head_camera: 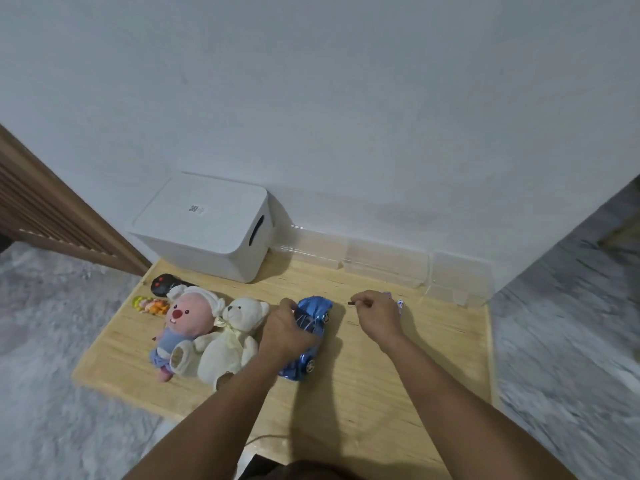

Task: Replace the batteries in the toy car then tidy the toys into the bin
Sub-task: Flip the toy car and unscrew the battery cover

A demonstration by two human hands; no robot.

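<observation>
Forearms reach in from the bottom edge, and the left hand [282,329] is the one already on the job: its fingers are curled over the blue toy car [308,337], clamping it near the middle on the wooden table [398,375]. The right hand [377,315] hovers just to the car's right, fingers pressed together in a pinch around a thin dark-tipped tool [353,302], probably a small screwdriver, whose tip points left toward the car's far end. Something small and pale shows behind that hand, too hidden to name.

What matters next is how the car lies: its long axis runs away from the person, slightly slanted, wheels facing right, so the underside seems still turned down or away. My guess is the left hand must roll it over before the tool can reach the battery cover.

Left of the car lie a cream teddy bear [232,337], touching a pink plush [187,327], then a small figure [150,305] and a black remote [162,284]. Behind stands the white bin [207,226], lid on; its top carries a small code label, not readable.
</observation>
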